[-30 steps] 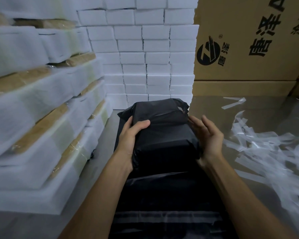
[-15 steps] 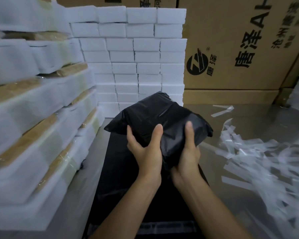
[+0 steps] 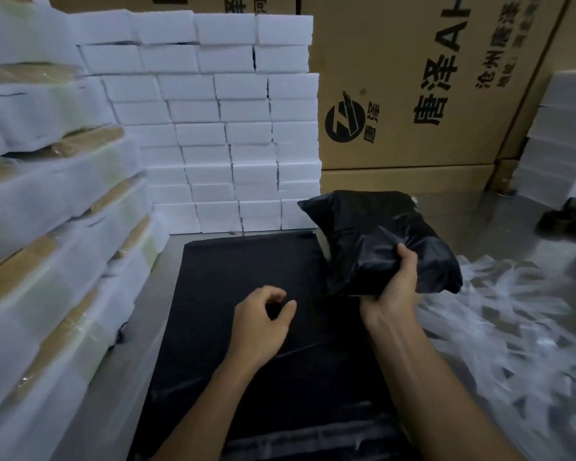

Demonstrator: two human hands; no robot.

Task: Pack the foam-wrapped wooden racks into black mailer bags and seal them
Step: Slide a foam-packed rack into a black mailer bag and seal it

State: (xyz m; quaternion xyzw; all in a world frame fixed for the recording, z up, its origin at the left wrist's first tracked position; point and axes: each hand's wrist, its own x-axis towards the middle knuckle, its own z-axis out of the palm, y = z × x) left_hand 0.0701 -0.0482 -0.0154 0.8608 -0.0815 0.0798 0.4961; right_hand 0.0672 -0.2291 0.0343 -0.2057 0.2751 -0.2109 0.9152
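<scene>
Since half a second ago the packed black mailer bag point(image 3: 384, 242) has been carried off to the right and is now gripped by the right hand point(image 3: 391, 291) alone, while the left hand point(image 3: 261, 322) has been released from it and hangs over the stack of flat mailer bags point(image 3: 246, 277), fingers loosely curled, nothing held. The bag appears closed around its rack, so the step in hand is judged to be the setting aside of a finished parcel; whether the flap is fully sealed cannot be told.

From the left: the foam-wrapped wooden racks point(image 3: 57, 201) are piled high along the bench edge, wood showing between the white foam layers. Next a wall of small white foam blocks point(image 3: 226, 128) is stacked behind the flat bags. Cardboard cartons point(image 3: 429, 78) are stood at the back. On the right the bench point(image 3: 499, 224) is strewn with peeled white backing strips point(image 3: 512, 327), and a dark object, blurred, lies at the far right edge.

The next move is judged to call for a free spot for the parcel, then a fresh rack to be drawn from the left pile. The loose strips lie where the parcel would be put down and could be caught under it; the tall pile crowds the left hand's reach.
</scene>
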